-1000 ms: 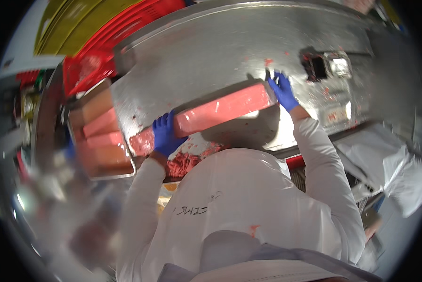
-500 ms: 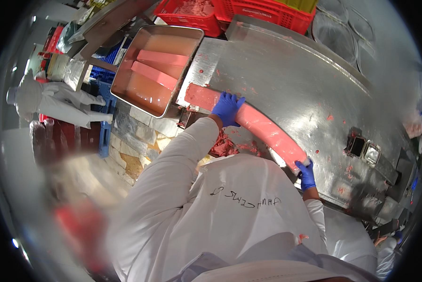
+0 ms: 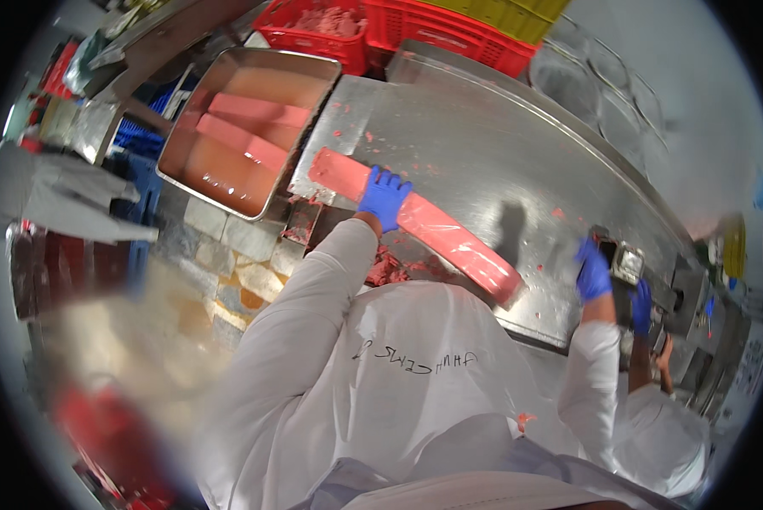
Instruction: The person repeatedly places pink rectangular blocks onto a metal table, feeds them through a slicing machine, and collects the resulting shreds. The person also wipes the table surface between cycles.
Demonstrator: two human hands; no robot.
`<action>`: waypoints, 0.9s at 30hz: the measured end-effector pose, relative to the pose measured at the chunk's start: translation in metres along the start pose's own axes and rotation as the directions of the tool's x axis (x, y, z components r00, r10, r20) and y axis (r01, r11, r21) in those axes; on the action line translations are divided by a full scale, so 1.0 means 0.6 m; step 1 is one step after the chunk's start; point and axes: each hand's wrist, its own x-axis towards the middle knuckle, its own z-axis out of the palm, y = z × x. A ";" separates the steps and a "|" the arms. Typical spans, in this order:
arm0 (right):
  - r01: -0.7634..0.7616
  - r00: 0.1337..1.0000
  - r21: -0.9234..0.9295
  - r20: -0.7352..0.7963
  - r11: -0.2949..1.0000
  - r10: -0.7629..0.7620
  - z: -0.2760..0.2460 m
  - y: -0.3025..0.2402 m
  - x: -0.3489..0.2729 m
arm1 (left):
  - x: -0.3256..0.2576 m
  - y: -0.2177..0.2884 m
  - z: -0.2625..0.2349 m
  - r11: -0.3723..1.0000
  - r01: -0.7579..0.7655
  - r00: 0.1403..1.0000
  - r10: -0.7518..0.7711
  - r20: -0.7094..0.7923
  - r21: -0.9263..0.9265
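Note:
A long, wrapped block of pink minced meat (image 3: 453,242) lies slantwise on the steel table (image 3: 458,127). My left hand (image 3: 385,199), in a blue glove, is closed over the block's upper left part. Its lower right end rests free near the table's front edge. My right hand (image 3: 594,270), also blue-gloved, is up over the table's right side, clear of the block and holding nothing I can see. Its fingers look stretched forward, somewhat blurred. Close beside it is a small metal device (image 3: 627,263) with a square opening.
Left of the table, a steel tray (image 3: 268,204) holds two similar pink blocks. Red crates (image 3: 449,34) stand behind, one with meat scraps. A co-worker's gloved hand (image 3: 641,306) is just right of mine. Meat scraps (image 3: 387,267) lie near my apron; another person (image 3: 58,195) stands far left.
My right hand has let go of the block's lower right end and moved right, toward the metal device. My left hand stays on the block. A co-worker's hand has come into sight.

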 end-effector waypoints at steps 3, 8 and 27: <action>0.294 0.749 0.435 0.449 0.851 -0.488 0.195 -0.285 -0.031 | 0.006 -0.005 0.014 0.999 0.033 0.999 -0.033 0.013 0.006; 0.586 0.720 -0.075 0.505 0.807 -0.476 0.278 -0.365 -0.071 | -0.007 -0.007 0.006 0.999 0.042 0.999 -0.042 0.001 0.013; 0.042 0.991 0.472 -0.135 0.881 0.025 0.035 0.195 -0.179 | -0.008 0.014 -0.009 0.995 0.092 0.991 -0.095 0.100 0.032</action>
